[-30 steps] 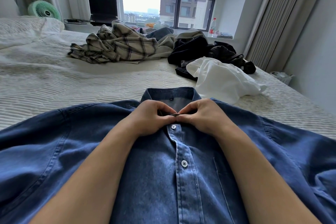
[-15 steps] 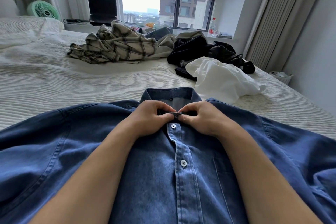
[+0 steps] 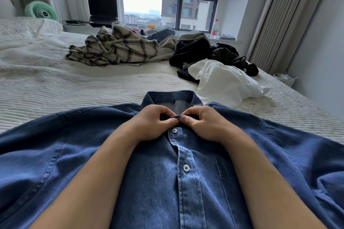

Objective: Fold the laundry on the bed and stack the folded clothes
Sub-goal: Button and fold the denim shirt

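Blue denim button-up shirt (image 3: pixel 152 182) lay front-up and spread flat across the near end of the bed (image 3: pixel 55 87), collar (image 3: pixel 168 96) pointing away from the person. Placket was closed by two visible white buttons (image 3: pixel 186 167), chest patch pocket on the right side, sleeves running out of view on both sides. Denim looked soft-washed, with visible seam stitching at shoulders and placket.

Bed cover was off-white, ribbed/quilted texture. Farther up the bed: crumpled beige plaid shirt (image 3: pixel 119 48), a heap of black garments (image 3: pixel 204 52), and a crumpled white garment (image 3: pixel 227 82) just beside the denim collar on the right. All unfolded, loose piles.

Left hand (image 3: pixel 150 122) and right hand (image 3: pixel 204 122) met at the collar opening just above the top fastened button. Both forearms lay over the shirt front, converging toward the neck. Fingers were curled on both hands; thumb and fingertips of each grip pinched the small tab of denim at the collar stand, thumbs nearly touching each other. Whether the collar button itself was through its hole could not be told; the fingers covered it.
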